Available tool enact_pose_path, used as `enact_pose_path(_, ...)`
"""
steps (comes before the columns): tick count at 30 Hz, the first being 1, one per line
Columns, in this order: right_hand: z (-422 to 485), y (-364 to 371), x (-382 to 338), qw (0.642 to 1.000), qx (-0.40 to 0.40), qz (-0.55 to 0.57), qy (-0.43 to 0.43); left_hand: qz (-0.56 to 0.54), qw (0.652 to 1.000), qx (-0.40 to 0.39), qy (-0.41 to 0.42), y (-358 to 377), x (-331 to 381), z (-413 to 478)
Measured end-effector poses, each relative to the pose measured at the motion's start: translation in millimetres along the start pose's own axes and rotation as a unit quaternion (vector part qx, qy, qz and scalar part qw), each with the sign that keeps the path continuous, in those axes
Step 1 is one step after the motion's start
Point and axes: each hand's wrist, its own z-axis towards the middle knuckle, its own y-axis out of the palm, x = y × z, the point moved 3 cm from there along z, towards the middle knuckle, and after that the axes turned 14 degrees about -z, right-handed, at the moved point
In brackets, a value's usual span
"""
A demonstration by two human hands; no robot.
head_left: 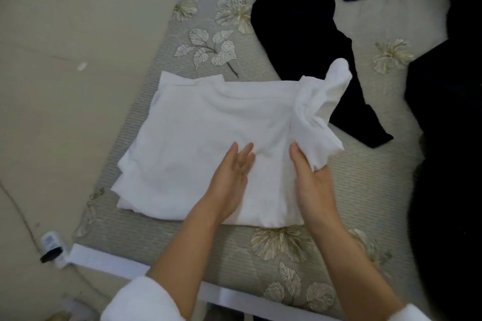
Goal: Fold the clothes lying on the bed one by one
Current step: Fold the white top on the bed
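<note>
Soft white cotton T-shirt (198, 122), part-folded, on the grey leaf-patterned bed (234, 255). Left hand (232, 172) presses its middle with straight fingers (243, 156); right hand (310, 177) grips the loose sleeve side, just right of those fingers (the nearer hand for folding it leftward).

On bed (161, 247), shirt (198, 122) is lying under left hand (232, 172); right hand (310, 182), just right of it, is gripping shirt's edge; long garment (307, 41) is lying beyond right hand; bottle (50, 245) is lying on floor (65, 34), well left of left hand.
</note>
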Motion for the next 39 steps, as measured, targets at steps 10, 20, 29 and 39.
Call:
enact_pose_path(10,-25,148,-19,0.915,-0.338,-0.186,-0.121,-0.266,0.961,-0.006,0.074,-127,82,-57)
enact_pose_path(20,-2,130,21,0.910,-0.183,-0.351,-0.124,0.049,0.996,0.080,0.005,-149,118,-33)
enact_pose_path(29,40,94,14,0.896,0.043,-0.415,-0.152,0.392,0.850,0.165,0.310,-97,163,1)
enact_pose_path(39,49,97,53,0.942,0.065,-0.327,-0.043,0.496,0.792,0.320,0.158,-172,122,-35)
